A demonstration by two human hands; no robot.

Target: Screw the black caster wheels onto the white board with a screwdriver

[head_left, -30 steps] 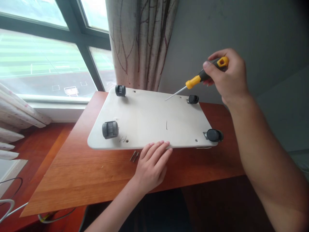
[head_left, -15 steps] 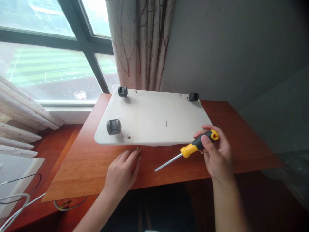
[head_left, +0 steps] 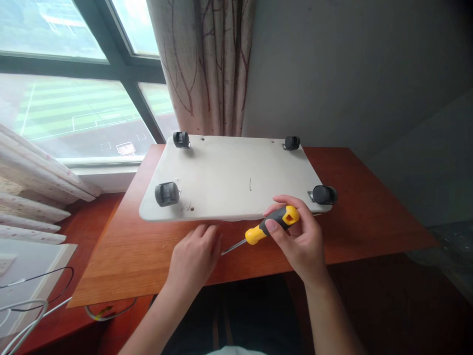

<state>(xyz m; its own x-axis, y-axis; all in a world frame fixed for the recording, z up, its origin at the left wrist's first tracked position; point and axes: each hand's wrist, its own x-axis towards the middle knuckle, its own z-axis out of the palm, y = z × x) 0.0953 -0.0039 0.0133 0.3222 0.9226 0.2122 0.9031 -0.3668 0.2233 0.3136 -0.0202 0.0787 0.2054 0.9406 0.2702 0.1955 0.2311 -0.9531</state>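
Observation:
My right hand [head_left: 301, 241] grips a yellow and black screwdriver [head_left: 272, 225], its metal shaft slanting down to the left. The tip of the shaft ends close beside the fingers of my left hand [head_left: 195, 251]. That hand is closed just in front of the white board, fingertips pressed together; what they pinch is hidden. On the wooden table lies the white board [head_left: 225, 172], with a black caster at each corner: near left [head_left: 167, 194], far left [head_left: 181, 139], far right [head_left: 292, 143] and near right [head_left: 324, 195]. Small dark holes show near some of the casters.
The wooden table [head_left: 121, 266] reaches past the board on both sides, its front edge close to my body. A window [head_left: 77, 108] and patterned curtain [head_left: 210, 74] stand behind. Cables [head_left: 25, 315] hang at the lower left.
My right hand has moved left with the screwdriver, bringing its tip to my left fingers and uncovering the near right caster. My left hand has turned, hiding the small metallic piece at its fingertips.

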